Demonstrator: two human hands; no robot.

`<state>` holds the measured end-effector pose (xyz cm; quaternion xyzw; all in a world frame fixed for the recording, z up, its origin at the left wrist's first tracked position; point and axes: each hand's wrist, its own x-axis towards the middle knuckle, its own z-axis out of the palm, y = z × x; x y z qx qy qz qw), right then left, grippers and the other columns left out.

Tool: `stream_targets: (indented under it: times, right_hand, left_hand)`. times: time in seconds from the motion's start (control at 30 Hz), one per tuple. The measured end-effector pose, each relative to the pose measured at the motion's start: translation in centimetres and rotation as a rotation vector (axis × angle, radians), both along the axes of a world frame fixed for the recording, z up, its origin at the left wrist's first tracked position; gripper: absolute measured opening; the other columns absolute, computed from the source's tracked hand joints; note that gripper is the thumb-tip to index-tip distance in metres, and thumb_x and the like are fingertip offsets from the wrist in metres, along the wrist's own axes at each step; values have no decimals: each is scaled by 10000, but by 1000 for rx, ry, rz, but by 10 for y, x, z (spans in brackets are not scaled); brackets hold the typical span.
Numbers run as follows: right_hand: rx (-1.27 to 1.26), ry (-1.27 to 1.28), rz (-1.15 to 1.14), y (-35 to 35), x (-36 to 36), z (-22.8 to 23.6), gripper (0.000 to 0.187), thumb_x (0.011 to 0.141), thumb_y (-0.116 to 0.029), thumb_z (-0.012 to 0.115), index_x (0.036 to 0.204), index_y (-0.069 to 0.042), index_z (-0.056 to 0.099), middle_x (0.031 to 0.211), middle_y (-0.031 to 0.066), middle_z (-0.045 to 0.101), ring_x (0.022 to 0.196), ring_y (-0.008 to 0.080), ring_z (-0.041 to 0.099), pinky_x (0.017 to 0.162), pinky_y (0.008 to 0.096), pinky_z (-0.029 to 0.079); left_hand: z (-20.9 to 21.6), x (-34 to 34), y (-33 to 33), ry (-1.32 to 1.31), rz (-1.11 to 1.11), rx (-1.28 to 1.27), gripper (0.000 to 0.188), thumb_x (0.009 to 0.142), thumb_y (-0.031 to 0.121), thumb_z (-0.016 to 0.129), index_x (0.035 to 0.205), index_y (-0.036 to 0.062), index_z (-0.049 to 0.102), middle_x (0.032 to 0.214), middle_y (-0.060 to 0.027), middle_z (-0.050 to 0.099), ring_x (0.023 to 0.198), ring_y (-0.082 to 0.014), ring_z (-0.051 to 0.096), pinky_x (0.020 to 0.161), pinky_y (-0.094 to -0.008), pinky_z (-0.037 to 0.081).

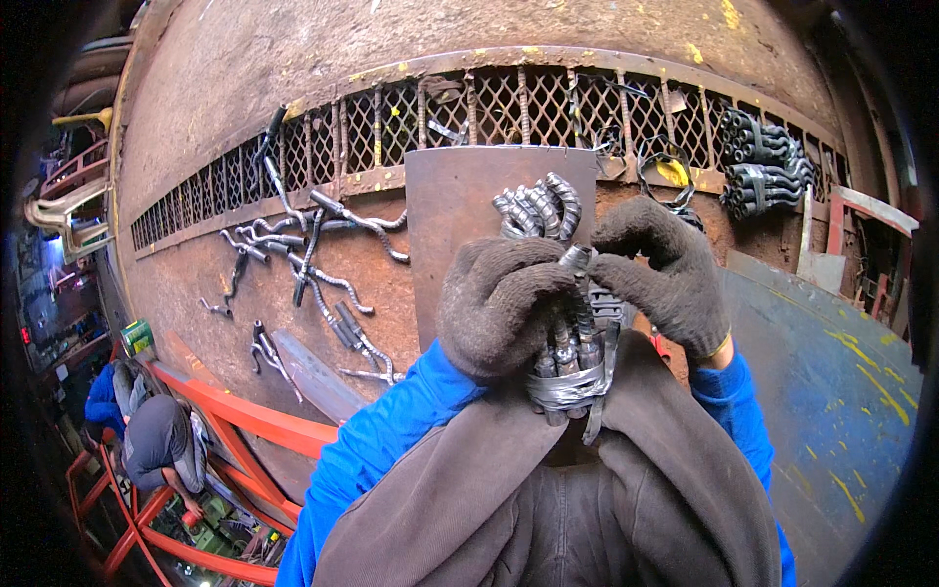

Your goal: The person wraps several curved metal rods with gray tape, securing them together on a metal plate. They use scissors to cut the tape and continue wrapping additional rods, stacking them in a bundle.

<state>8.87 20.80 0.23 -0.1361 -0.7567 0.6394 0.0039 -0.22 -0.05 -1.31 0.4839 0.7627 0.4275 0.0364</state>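
Grey work gloves cover both my hands. My left hand [506, 303] is closed round a dark metal tube [576, 257] whose open end points up. The curled fingers of my right hand [667, 269] meet the same tube from the other side, thumb and forefinger at its end. Below them, a bundle of short dark metal tubes [567, 364] lies against my lap, wrapped in silver tape [567, 388]. A loose strip of tape hangs at its right side. Just beyond my hands, several ribbed, bent tubes [538, 205] rest on a brown metal sheet [455, 205].
Loose bent pipes [313, 249] lie scattered on the floor to the left. Bundled black pipes [763, 161] sit at the far right beside a floor grating [499, 108]. A large steel plate [822, 391] lies at right. Beyond a red frame [269, 421], another person [161, 440] bends down.
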Motion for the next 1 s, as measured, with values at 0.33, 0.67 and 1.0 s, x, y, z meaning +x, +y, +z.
stream_targets:
  times: [0.33, 0.67, 1.0]
  right_hand:
    - [358, 215, -11, -14, 6, 2, 273, 779, -216, 791, 1006, -71, 743, 932, 145, 694, 842, 323, 679, 738, 410, 536]
    - [70, 108, 24, -17, 9, 0, 222, 820, -166, 765, 997, -37, 727, 955, 133, 691, 855, 250, 677, 741, 366, 526]
    - [-347, -163, -87, -15, -2, -8, 280, 916, -184, 713, 1121, 4, 688, 1017, 74, 718, 947, 127, 644, 846, 299, 530]
  left_hand:
    - [0, 2, -1, 12, 21, -27, 496, 647, 21, 738, 1134, 86, 666, 1138, -114, 658, 1000, -337, 616, 852, -439, 496]
    - [1, 5, -4, -17, 30, -17, 496, 649, 12, 732, 1134, 95, 666, 1148, -109, 657, 999, -330, 620, 855, -435, 499]
    - [-3, 5, -1, 4, 15, -1, 500, 638, 10, 741, 1125, 99, 672, 1144, -109, 658, 995, -324, 623, 845, -422, 507]
